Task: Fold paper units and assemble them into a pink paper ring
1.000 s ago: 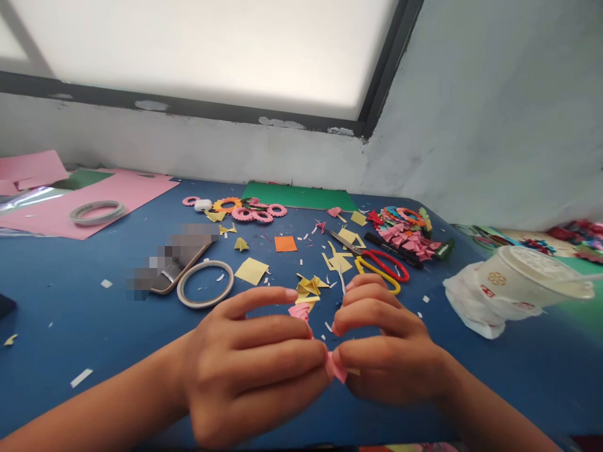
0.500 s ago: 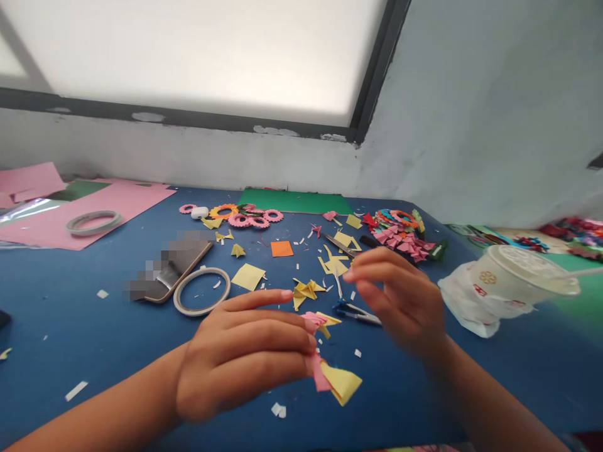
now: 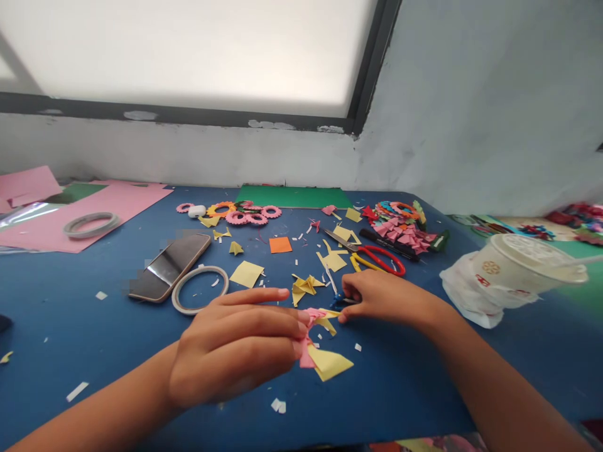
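My left hand (image 3: 240, 345), palm down with its fingers closed, holds a partly built ring of folded paper (image 3: 307, 356), pink with yellow pieces at its open ends. The fingers hide much of the ring. Just right of it, my right hand (image 3: 372, 298) is low over the table, index finger and thumb curled about a small blue-handled tool (image 3: 337, 301) with a pale, pointed end. The hand covers most of the tool, so its kind is unclear. The right thumb tip is by the ring's upper yellow point. Beyond lies a folded yellow paper piece (image 3: 306, 287).
Red-and-yellow scissors (image 3: 384, 258) and a black marker (image 3: 389, 243) lie behind my right hand. A tape roll (image 3: 200, 311) and phone (image 3: 169, 267) are left; a lidded cup (image 3: 518, 276) with a straw is right. Finished paper rings (image 3: 249, 218), yellow squares (image 3: 247, 274) and scraps dot the blue table.
My right hand has come down from above the scissors to the blue-handled tool, uncovering the red-and-yellow handles. My left hand keeps its hold on the paper ring; the view has shifted slightly.
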A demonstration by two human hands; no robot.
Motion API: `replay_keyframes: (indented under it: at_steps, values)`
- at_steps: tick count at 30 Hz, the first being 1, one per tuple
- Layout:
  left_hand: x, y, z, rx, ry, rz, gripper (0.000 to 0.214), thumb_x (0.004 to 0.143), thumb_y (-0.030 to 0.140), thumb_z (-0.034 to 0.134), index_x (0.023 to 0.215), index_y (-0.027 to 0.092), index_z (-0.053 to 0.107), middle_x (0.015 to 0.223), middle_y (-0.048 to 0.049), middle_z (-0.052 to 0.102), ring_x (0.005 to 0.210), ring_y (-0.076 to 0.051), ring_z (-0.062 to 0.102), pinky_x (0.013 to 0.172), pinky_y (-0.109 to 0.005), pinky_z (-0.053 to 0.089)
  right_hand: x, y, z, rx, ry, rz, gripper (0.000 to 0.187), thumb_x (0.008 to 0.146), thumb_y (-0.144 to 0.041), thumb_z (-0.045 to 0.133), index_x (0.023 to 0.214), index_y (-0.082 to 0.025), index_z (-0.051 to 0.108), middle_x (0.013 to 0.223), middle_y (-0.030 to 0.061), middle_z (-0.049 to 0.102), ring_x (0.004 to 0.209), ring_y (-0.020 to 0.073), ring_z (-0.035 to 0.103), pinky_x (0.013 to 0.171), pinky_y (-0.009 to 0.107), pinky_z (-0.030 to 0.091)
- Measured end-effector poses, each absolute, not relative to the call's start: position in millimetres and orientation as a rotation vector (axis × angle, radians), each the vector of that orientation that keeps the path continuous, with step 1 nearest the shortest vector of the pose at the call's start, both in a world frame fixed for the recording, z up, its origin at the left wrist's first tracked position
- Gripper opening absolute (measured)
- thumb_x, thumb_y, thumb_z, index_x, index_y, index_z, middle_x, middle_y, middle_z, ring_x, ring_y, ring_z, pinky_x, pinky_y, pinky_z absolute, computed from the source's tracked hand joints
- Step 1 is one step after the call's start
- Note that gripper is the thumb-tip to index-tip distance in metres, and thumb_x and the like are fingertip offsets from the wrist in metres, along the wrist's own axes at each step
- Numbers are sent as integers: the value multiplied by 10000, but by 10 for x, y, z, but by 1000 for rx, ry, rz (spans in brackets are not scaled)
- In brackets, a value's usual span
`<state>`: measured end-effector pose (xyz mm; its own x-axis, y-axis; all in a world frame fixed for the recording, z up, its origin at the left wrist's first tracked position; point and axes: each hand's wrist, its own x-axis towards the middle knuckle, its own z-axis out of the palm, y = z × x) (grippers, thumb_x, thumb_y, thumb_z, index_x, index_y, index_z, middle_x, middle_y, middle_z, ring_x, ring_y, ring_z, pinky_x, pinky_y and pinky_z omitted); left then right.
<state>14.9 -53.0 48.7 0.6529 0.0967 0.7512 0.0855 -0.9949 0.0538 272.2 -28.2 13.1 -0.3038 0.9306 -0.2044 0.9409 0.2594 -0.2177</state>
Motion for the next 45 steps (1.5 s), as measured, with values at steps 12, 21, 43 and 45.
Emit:
replay_keyframes:
  at_steps: [12, 21, 43, 45]
  values:
    - [195, -510, 490, 2729, 156, 1403, 76, 860, 159, 550, 794, 145, 584, 765, -36, 719, 727, -124, 682, 788, -271, 579, 2689, -130, -15, 1425, 2821, 22, 280, 840, -78, 478, 1020, -238, 621, 871, 30, 584, 748, 140, 598, 614, 224, 376]
    - [188, -477, 425, 2515, 177, 1505, 85, 826, 78, 561, 854, 150, 595, 799, -59, 689, 750, -154, 669, 714, -300, 597, 2668, -140, 93, 1203, 3259, 49, 269, 817, 19, 402, 926, -175, 554, 980, 59, 583, 880, 152, 573, 730, 263, 446]
    - [210, -462, 419, 2658, 195, 1513, 80, 853, 95, 538, 799, 133, 583, 773, -59, 698, 757, -134, 666, 747, -298, 579, 2270, -878, 421, 724, 4222, -426, 141, 873, -146, 420, 938, -170, 543, 672, 41, 619, 574, 119, 605, 567, 218, 544]
    - [206, -460, 421, 2662, 178, 1508, 71, 848, 93, 546, 799, 122, 588, 769, -65, 698, 757, -136, 666, 752, -301, 576, 2270, -876, 419, 708, 4227, -404, 129, 870, -141, 423, 920, -160, 541, 669, 47, 619, 576, 116, 604, 573, 211, 544]
